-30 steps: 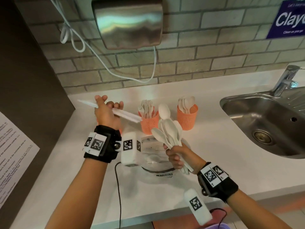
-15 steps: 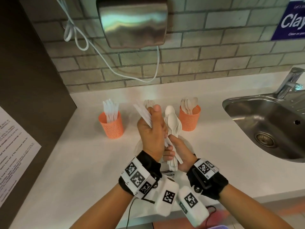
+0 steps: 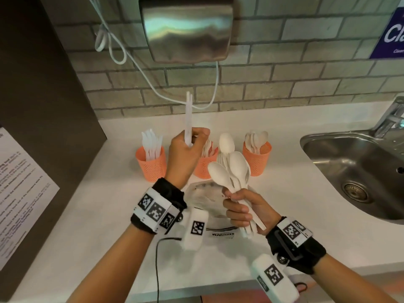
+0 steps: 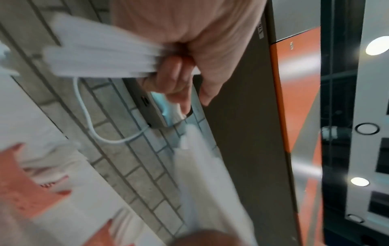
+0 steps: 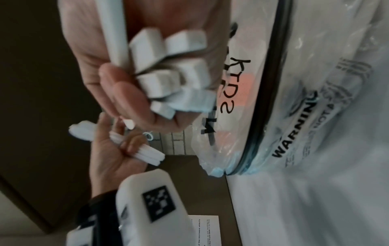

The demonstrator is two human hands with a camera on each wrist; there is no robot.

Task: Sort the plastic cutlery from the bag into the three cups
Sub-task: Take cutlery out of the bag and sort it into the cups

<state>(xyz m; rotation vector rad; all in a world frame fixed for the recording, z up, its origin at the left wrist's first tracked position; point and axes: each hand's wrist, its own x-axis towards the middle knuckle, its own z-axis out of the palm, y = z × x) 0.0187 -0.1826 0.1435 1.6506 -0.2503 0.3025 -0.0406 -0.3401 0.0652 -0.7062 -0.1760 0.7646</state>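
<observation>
Three orange mesh cups stand in a row on the white counter: the left cup (image 3: 152, 169) holds knives, the middle cup (image 3: 205, 169) forks, the right cup (image 3: 260, 158) spoons. My left hand (image 3: 196, 136) grips a few thin white cutlery pieces (image 3: 188, 119) upright in front of the middle cup; these cutlery pieces (image 4: 101, 60) are blurred in the left wrist view. My right hand (image 3: 238, 206) grips a bundle of spoons and forks (image 3: 231, 167) by the handles (image 5: 168, 69), bowls up. The clear plastic bag (image 3: 203, 197) lies between my wrists.
A steel sink (image 3: 349, 162) and tap (image 3: 389, 114) take up the right of the counter. A metal hand dryer (image 3: 188, 29) hangs on the brick wall above the cups. A dark panel (image 3: 43, 106) closes off the left side. A black cable (image 3: 157, 259) runs off the front edge.
The left hand went from the left cup to the bundle in the right hand. It has now pulled away up and left with thin pieces held upright. The right hand dropped slightly right.
</observation>
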